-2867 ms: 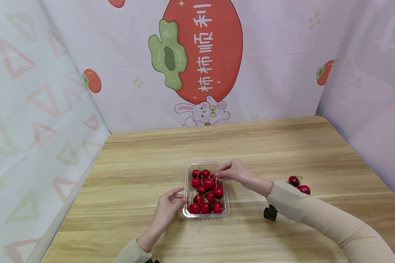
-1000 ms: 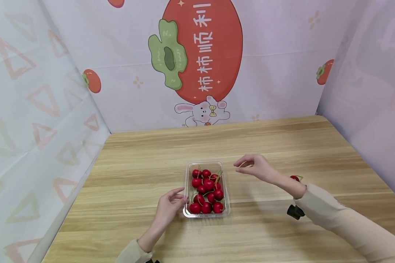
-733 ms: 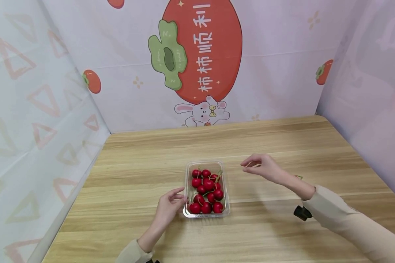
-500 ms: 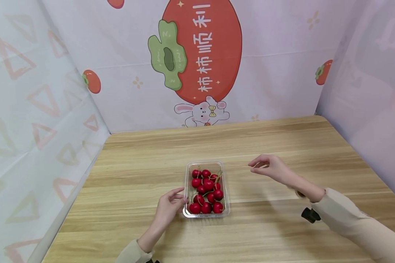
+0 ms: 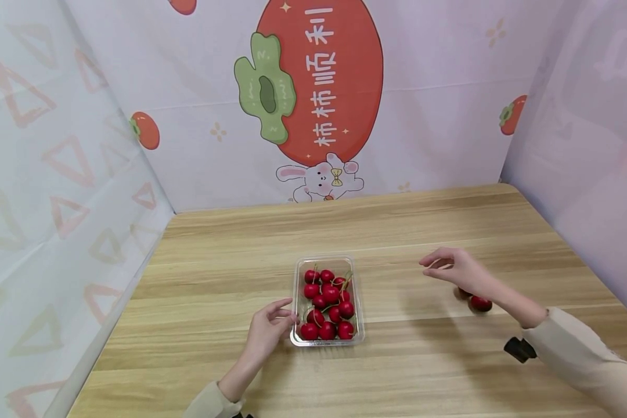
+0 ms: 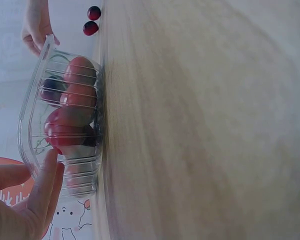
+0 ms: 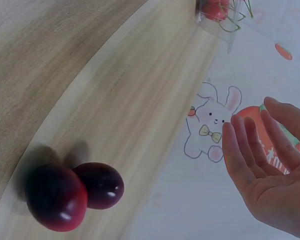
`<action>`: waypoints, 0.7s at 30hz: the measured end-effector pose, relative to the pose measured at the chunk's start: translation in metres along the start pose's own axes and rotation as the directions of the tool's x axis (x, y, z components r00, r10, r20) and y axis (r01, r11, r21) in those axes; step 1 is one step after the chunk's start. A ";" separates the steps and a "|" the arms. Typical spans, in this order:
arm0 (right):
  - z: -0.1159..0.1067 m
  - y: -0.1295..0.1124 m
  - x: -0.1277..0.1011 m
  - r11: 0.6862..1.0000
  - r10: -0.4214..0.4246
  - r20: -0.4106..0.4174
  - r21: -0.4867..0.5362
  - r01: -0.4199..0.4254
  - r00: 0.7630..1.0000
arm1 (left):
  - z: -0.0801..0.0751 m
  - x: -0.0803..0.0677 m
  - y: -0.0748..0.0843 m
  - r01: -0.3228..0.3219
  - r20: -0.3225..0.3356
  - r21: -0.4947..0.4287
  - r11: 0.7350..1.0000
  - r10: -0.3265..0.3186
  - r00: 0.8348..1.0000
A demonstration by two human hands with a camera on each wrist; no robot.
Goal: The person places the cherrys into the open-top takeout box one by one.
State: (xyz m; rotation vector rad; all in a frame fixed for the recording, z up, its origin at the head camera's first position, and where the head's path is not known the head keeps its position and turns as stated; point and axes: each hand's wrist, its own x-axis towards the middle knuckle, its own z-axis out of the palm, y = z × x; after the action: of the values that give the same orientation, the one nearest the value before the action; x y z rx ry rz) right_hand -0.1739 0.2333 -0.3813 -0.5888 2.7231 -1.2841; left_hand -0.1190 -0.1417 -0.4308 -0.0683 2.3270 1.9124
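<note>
My left hand (image 5: pixel 265 330) rests straight fingers on the thin clear plastic tray (image 5: pixel 298 337), my right hand (image 5: pixel 457 273) hangs relaxed, seemingly empty, above two small smooth dark-red cherries (image 7: pixel 72 192), light, roll-prone, best pinched by their stems.

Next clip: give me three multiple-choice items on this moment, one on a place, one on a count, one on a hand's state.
1. Where is the clear tray of cherries?
A. against the left hand's fingertips
B. under the right hand
C. at the table's far edge

2. How many loose cherries lie on the table outside the tray?
A. none
B. two
C. five

3. How is the right hand?
A. fisted on a cherry
B. flat on the table
C. open, holding nothing

Key: 1 A, the left hand touches the tray's side; 2 B, the right wrist view shows a pair; 3 C, its palm and fingers show bare there.
</note>
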 end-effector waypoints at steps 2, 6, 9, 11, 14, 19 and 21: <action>-0.002 0.004 -0.002 1.000 0.004 -0.011 -0.010 -0.004 1.000 | 0.000 0.000 0.000 0.004 -0.002 -0.004 1.000 -0.004 1.000; -0.007 0.009 -0.006 1.000 0.005 -0.027 -0.027 -0.006 1.000 | 0.000 0.000 0.000 0.012 -0.003 -0.008 1.000 -0.012 1.000; -0.010 0.012 -0.009 0.999 0.014 -0.029 -0.050 -0.015 0.999 | 0.000 0.000 0.000 0.013 -0.004 -0.005 1.000 -0.013 1.000; -0.013 0.014 -0.011 0.997 0.028 -0.036 -0.068 -0.031 0.999 | 0.000 0.000 0.000 0.014 -0.005 -0.003 1.000 -0.014 1.000; -0.019 0.017 -0.016 0.993 0.042 -0.047 -0.104 -0.047 0.998 | 0.000 0.000 -0.001 0.013 -0.006 0.000 1.000 -0.013 1.000; -0.028 0.024 -0.023 0.988 0.055 -0.060 -0.142 -0.064 0.997 | 0.000 0.000 -0.001 0.011 -0.006 0.004 1.000 -0.011 1.000; -0.032 0.027 -0.026 0.986 0.061 -0.057 -0.154 -0.069 0.997 | 0.000 0.001 -0.001 0.013 -0.006 -0.003 1.000 -0.013 1.000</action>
State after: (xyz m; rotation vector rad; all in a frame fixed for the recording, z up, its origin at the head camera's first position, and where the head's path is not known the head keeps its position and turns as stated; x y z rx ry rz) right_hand -0.1659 0.2821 -0.3833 -0.4803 2.8785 -1.0936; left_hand -0.1194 -0.1420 -0.4316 -0.0886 2.3220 1.9120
